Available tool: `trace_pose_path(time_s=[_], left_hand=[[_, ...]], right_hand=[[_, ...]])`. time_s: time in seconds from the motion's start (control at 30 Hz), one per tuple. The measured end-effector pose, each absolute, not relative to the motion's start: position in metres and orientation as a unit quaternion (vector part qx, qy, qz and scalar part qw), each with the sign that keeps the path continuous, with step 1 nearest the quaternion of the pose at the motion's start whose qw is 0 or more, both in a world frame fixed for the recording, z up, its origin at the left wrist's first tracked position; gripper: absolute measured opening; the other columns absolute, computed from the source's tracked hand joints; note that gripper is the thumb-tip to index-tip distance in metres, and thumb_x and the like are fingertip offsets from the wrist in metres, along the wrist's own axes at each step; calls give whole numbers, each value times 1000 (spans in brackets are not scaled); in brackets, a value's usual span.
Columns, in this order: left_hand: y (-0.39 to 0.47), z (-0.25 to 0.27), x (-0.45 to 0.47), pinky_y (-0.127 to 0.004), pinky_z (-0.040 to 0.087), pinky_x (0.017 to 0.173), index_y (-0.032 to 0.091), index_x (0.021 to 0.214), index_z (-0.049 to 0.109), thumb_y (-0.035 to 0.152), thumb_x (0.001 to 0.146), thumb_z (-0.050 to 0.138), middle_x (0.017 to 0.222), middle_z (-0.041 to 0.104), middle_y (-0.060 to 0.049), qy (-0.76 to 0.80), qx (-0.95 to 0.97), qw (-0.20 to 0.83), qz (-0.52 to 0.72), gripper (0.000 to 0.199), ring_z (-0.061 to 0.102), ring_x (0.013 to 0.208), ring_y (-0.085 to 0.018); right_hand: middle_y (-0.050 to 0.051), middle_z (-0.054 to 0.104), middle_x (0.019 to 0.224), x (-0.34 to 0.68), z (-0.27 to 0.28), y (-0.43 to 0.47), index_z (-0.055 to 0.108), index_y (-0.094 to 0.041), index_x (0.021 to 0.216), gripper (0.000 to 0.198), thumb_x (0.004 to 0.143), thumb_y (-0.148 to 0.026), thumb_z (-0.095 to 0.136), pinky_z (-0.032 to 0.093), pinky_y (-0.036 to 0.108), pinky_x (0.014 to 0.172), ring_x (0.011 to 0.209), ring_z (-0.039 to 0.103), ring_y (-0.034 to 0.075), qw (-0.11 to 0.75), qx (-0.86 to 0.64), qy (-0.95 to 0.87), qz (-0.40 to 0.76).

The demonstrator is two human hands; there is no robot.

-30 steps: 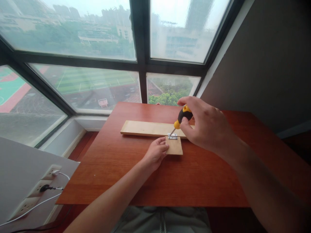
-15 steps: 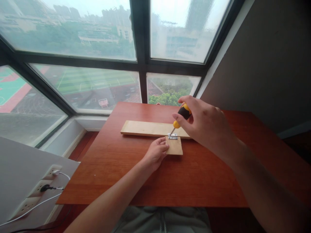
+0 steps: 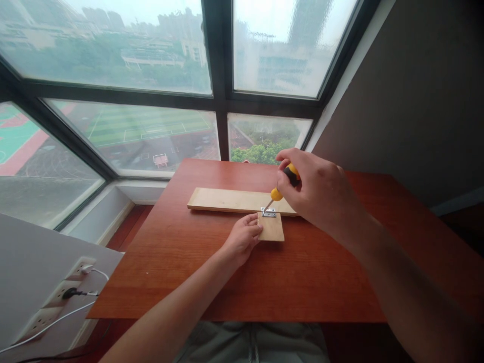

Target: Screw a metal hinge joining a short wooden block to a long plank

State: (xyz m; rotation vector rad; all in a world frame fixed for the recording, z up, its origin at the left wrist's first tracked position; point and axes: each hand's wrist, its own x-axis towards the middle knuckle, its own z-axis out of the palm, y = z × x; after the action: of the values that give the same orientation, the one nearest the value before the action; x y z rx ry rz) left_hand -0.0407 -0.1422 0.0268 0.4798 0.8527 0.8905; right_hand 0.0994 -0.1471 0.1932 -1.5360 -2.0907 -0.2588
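Note:
A yellow-and-black screwdriver (image 3: 277, 193) slants down from my right hand (image 3: 319, 186), whose fingers are closed round its handle. Its tip meets the left part of a silver hinge (image 3: 269, 214). That hinge bridges a long pale wooden board (image 3: 227, 200) and a small square wooden piece (image 3: 273, 230) in front of it. My left hand (image 3: 245, 236) grips the left edge of the small piece between thumb and fingers. Whether a screw sits under the tip is too small to tell. My right hand covers the long board's right end.
Both wooden parts are on a reddish-brown table (image 3: 174, 267). Behind it stand large windows with a dark frame (image 3: 221, 103). At lower left, wall sockets (image 3: 60, 292) carry plugs and cables. A grey wall (image 3: 408, 111) rises on the right.
My right thumb and fingers have shifted round the screwdriver handle, and the handle has tilted slightly right. The tip stays on the hinge. My left hand and the wood have not visibly moved.

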Motion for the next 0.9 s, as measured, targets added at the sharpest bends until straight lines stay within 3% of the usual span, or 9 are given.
trace_pose_path(time_s=[0.13,0.3,0.4,0.53,0.7,0.8,0.9], left_hand=[[-142,25,-41,-19,52,63,11,101,65,-1,67,67,103,72,-12,392,222,788,418,36,68,75,-13],[-142,27,-41,-18,52,63,11,101,65,0,68,68,105,72,-13,394,226,789,414,35,68,76,-13],[-142,27,-41,-19,52,63,11,100,65,0,68,68,105,72,-13,395,224,789,415,34,68,77,-14],[-143,26,-41,-21,53,66,11,100,66,0,67,68,102,72,-13,389,225,789,418,34,69,79,-15],[-142,25,-42,-21,53,67,11,99,66,0,67,69,102,72,-13,386,228,790,418,34,69,80,-16],[-142,26,-41,-21,53,66,11,99,66,0,67,68,102,72,-13,392,224,788,418,34,69,80,-15],[-143,27,-41,-20,52,64,11,99,66,-1,68,67,101,72,-12,393,223,788,419,34,68,76,-14]], right_hand=[[9,66,117,100,192,-150,55,-19,121,42,79,-20,53,45,32,68,94,63,24,267,-553,-784,-92],[6,69,108,99,192,-149,58,-23,117,33,89,-36,51,43,32,64,84,64,24,245,-591,-759,-117],[6,69,107,100,193,-148,58,-22,116,31,87,-29,50,43,32,65,83,64,23,245,-585,-766,-105],[9,65,118,100,194,-151,53,-21,123,44,79,-23,54,44,32,66,90,63,24,253,-565,-779,-93],[7,69,100,98,194,-149,58,-23,114,32,86,-39,53,42,32,63,78,62,23,247,-592,-759,-110],[6,69,98,98,194,-148,58,-22,112,28,86,-31,52,41,31,63,79,62,22,249,-586,-765,-100],[8,66,110,99,195,-150,54,-21,118,40,78,-22,54,41,31,62,84,62,22,251,-582,-767,-99]])
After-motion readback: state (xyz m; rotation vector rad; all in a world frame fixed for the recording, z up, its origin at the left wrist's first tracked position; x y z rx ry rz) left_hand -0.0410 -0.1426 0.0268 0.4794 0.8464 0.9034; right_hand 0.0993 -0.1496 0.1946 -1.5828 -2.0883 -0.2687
